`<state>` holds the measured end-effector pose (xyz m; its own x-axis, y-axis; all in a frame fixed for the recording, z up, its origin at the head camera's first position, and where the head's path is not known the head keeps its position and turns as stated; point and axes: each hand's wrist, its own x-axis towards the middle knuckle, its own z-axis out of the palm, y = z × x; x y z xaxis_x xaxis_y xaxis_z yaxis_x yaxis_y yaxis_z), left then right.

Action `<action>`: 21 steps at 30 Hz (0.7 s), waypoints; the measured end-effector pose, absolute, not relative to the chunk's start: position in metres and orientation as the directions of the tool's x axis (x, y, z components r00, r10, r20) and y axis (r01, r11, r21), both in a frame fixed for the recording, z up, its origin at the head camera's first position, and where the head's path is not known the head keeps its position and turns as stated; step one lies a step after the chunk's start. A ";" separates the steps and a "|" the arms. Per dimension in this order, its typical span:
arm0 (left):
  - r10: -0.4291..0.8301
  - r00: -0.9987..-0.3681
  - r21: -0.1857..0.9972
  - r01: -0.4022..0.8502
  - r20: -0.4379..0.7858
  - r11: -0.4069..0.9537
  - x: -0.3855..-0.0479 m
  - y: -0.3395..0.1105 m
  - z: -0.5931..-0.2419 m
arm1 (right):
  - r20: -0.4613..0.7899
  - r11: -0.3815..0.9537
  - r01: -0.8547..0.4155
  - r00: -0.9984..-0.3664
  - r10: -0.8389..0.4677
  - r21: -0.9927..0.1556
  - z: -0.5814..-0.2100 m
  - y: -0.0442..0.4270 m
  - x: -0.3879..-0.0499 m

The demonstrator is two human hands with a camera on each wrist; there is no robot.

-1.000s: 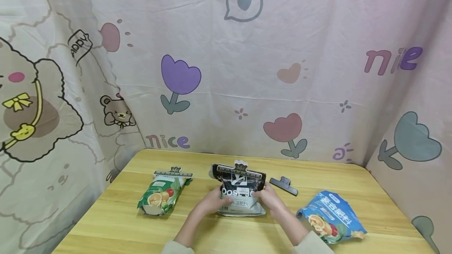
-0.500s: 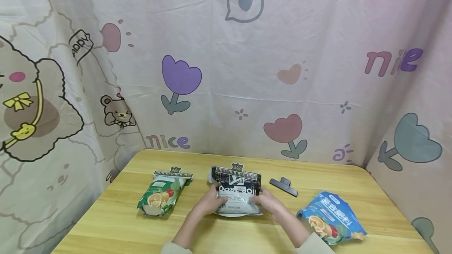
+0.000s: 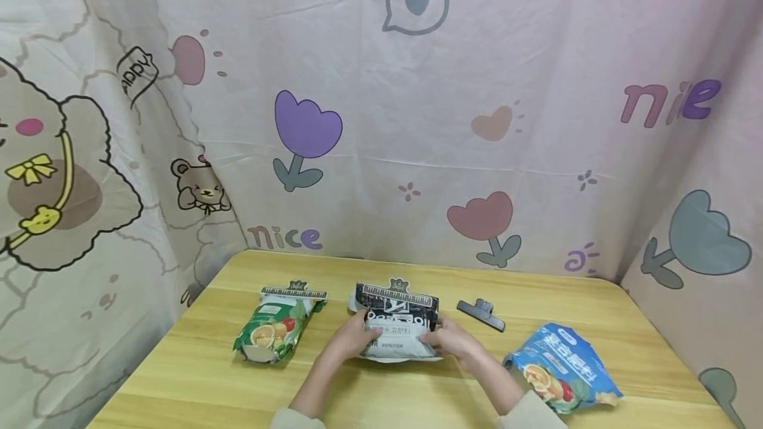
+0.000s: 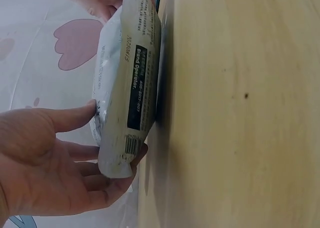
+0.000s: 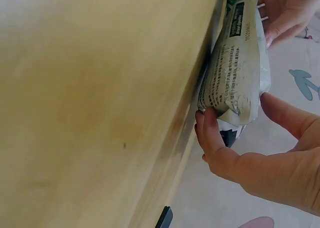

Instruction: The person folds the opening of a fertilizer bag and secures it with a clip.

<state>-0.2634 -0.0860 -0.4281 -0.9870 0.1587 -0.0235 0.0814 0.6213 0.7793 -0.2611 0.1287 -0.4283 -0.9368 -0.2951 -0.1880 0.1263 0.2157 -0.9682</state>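
A black and white fertilizer bag (image 3: 398, 341) lies at the middle of the table, its top edge pinched by a wide clip (image 3: 398, 293) with a piano-key print. My left hand (image 3: 352, 336) grips the bag's left side, thumb on the front face and fingers curled beneath, as the left wrist view shows. On the other side my right hand (image 3: 454, 337) holds it the same way; in the right wrist view the thumb presses one face and the fingers (image 5: 212, 133) curl under the corner. The bag's underside is hidden from the head view.
A green bag (image 3: 275, 330) closed with a similar piano-key clip (image 3: 294, 292) lies to the left. Right of the held bag is a loose dark clip (image 3: 481, 314). Farther right lies a blue bag (image 3: 563, 369). A printed curtain (image 3: 381, 118) hangs behind the table (image 3: 197, 369).
Both hands have lowered and tipped the black and white bag flatter, shifting it slightly left. The other bags and the loose clip have stayed in place.
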 end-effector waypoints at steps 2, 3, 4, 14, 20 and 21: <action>0.164 -0.986 0.776 0.087 -0.022 0.625 -0.262 -0.086 -0.428 | -0.190 0.227 0.127 -0.939 -0.285 -0.966 -0.428 0.129 -0.262; 0.172 -0.985 0.771 0.098 -0.015 0.629 -0.262 -0.086 -0.428 | -0.194 0.234 0.129 -0.941 -0.277 -0.964 -0.429 0.129 -0.262; 0.179 -0.984 0.768 0.108 -0.008 0.631 -0.261 -0.085 -0.428 | -0.199 0.241 0.134 -0.942 -0.271 -0.961 -0.429 0.129 -0.262; 0.206 -0.978 0.764 0.109 -0.031 0.636 -0.257 -0.078 -0.427 | -0.210 0.259 0.130 -0.928 -0.308 -0.957 -0.431 0.140 -0.257; 0.172 -0.984 0.762 0.073 -0.050 0.643 -0.254 -0.074 -0.426 | -0.218 0.299 0.132 -0.936 -0.277 -0.945 -0.433 0.141 -0.256; 0.164 -0.985 0.755 0.068 -0.052 0.652 -0.254 -0.073 -0.426 | -0.222 0.298 0.137 -0.936 -0.272 -0.945 -0.433 0.141 -0.256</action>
<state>-0.2540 -0.0729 -0.4264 -0.9851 0.1638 -0.0520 0.0684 0.6517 0.7554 -0.2563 0.1407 -0.4331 -0.9364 -0.2719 -0.2218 0.1373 0.2976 -0.9448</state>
